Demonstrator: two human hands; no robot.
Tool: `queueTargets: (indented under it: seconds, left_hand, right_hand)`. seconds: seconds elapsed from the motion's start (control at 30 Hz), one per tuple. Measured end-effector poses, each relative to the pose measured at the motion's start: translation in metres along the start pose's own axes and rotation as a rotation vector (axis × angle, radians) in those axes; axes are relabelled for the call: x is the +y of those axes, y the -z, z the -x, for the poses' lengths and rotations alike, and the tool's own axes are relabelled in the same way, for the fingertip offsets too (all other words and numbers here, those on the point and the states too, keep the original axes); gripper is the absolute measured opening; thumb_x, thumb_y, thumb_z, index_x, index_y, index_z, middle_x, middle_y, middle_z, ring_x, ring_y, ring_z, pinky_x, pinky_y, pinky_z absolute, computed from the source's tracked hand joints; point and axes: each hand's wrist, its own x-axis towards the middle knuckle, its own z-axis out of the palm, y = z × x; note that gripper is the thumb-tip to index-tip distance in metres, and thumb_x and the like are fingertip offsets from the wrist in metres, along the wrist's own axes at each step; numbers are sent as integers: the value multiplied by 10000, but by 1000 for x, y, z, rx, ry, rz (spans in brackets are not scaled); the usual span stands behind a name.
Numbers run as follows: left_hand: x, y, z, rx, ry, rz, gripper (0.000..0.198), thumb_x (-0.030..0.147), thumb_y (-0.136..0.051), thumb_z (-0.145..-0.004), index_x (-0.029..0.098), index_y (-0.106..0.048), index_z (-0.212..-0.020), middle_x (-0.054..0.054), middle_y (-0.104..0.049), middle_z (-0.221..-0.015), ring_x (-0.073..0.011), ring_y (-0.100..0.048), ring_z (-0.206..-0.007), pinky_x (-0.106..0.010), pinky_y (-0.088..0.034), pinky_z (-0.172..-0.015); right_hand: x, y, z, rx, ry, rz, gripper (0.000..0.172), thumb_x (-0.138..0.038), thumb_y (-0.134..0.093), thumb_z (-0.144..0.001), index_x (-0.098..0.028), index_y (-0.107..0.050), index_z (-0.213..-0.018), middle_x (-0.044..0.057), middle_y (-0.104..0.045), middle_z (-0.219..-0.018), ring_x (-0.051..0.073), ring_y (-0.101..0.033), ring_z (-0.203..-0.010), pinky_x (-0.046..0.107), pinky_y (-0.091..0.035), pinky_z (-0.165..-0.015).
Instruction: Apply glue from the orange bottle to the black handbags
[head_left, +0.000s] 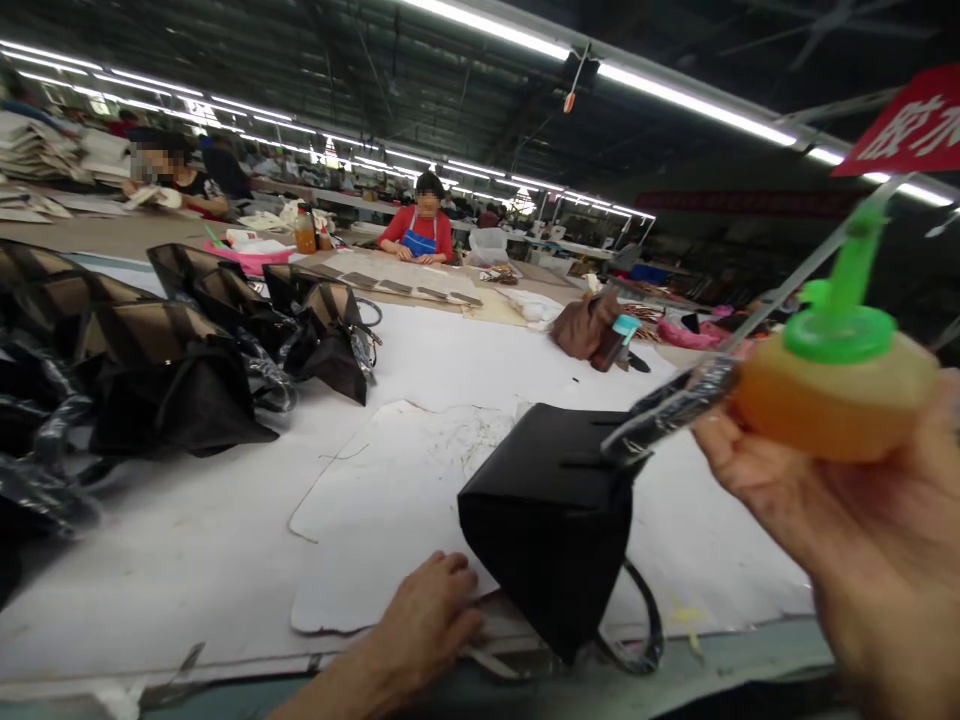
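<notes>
A clear bottle of amber liquid point(832, 400) with a green cap and spout is held up at the right by my right hand point(855, 520), its fingers around the bottle. A black bag point(555, 490) stands on the white board at the table's front edge, with plastic-wrapped handles, one reaching up toward the bottle. Left of the bag, my left hand point(431, 615) rests low by the board's edge, fingers bent and close together; whatever they may hold is hidden.
Several black bags point(172, 380) stand on the left of the white table point(187, 560). Ahead lie a brown bundle point(585, 325) and a blue-capped bottle point(613, 343). Across the table sits a person in red point(427, 225); another person is farther left. A red sign point(907, 125) hangs upper right.
</notes>
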Motion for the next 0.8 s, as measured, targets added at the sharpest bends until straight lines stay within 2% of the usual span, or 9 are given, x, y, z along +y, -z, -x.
queueTargets:
  seconds: [0.1, 0.2, 0.27, 0.33, 0.43, 0.5, 0.6, 0.7, 0.8]
  left_hand:
    - [-2, 32, 20, 33, 222, 319, 347, 358, -495, -799, 179, -566, -1087, -64, -615, -1000, -201, -563, -877, -342, -444, -824]
    - [-5, 52, 32, 166, 251, 427, 296, 416, -464, -801, 190, -554, -970, -49, -616, -947, -194, -557, -825, -327, -433, -758]
    - [-10, 58, 33, 301, 266, 451, 353, 476, -474, -796, 205, -520, -1017, -53, -601, -994, -208, -548, -878, -339, -426, -787]
    - [-16, 61, 28, 399, 305, 499, 517, 524, -528, -759, 221, -442, -1169, -65, -575, -1086, -226, -535, -949, -362, -416, -849]
    - [-21, 63, 15, 429, 292, 631, 699, 498, -607, -710, 223, -341, -1295, -68, -570, -1149, -241, -532, -1015, -378, -393, -924]
    - [-22, 66, 5, 439, 196, 711, 606, 472, -603, -718, 188, -442, -1228, -62, -610, -1102, -250, -538, -1036, -365, -386, -946]
    - [-22, 79, -4, 543, 156, 723, 407, 479, -554, -732, 141, -624, -947, -62, -666, -978, -276, -550, -1026, -350, -407, -916]
    - [-21, 115, -4, 588, 190, 683, 377, 471, -574, -685, 133, -663, -824, -45, -683, -849, -275, -588, -905, -348, -447, -808]
    - [-12, 170, -2, 529, 138, 586, 324, 428, -629, -618, 129, -667, -739, -22, -657, -706, -238, -597, -760, -321, -458, -700]
  right_hand:
    - [18, -18, 0, -73, -68, -28, 455, -501, -292, -976, -196, -576, -1157, 112, -618, -1092, 257, -602, -984, 454, -581, -704]
    - [36, -26, -1, -158, -149, -98, 494, -497, -290, -973, -133, -577, -1141, 159, -588, -1118, 285, -581, -1014, 476, -551, -775]
    - [44, -29, -1, -187, -198, -128, 458, -467, -309, -975, -124, -574, -1124, 174, -553, -1156, 302, -547, -1063, 467, -548, -788]
    - [50, -34, 1, -189, -255, -161, 406, -443, -346, -972, -130, -572, -1099, 176, -524, -1185, 317, -504, -1118, 458, -544, -802]
    - [56, -46, 5, -169, -302, -190, 382, -440, -392, -961, -123, -567, -1081, 178, -501, -1213, 336, -489, -1130, 449, -547, -805]
    - [58, -54, 7, -140, -304, -212, 395, -448, -419, -951, -106, -566, -1083, 180, -521, -1176, 331, -517, -1093, 459, -544, -813]
    - [56, -61, 8, -105, -296, -253, 402, -444, -459, -940, -89, -565, -1096, 174, -564, -1081, 316, -543, -1058, 475, -530, -839]
    - [46, -57, 7, -47, -262, -255, 404, -449, -443, -947, -114, -572, -1131, 168, -583, -1070, 308, -554, -1052, 472, -546, -810]
    - [35, -42, 9, 90, -202, -196, 386, -470, -398, -957, -187, -607, -1117, 130, -620, -1062, 283, -614, -945, 468, -580, -719]
